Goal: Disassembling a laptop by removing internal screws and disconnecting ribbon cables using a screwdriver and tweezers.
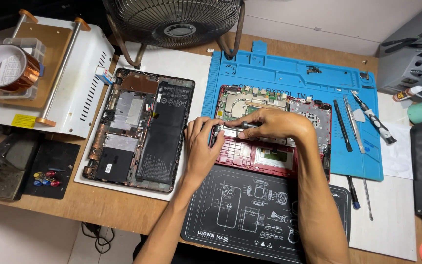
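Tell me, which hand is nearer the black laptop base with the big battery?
Left. The left hand sits just beside the black laptop base; the right hand is farther away, over the red laptop.

1. Both hands, the left hand [200, 146] and the right hand [269, 124], crowd the open red laptop [269, 156], covering its middle.
2. Left is blocked by the black laptop base [140, 129], just beside.
3. The fan [172, 22] stands behind.
4. Tools [355, 122] line the blue mat [289, 73] on the right.
5. The dark mat [250, 210] in front lies flat, open between the forearms.
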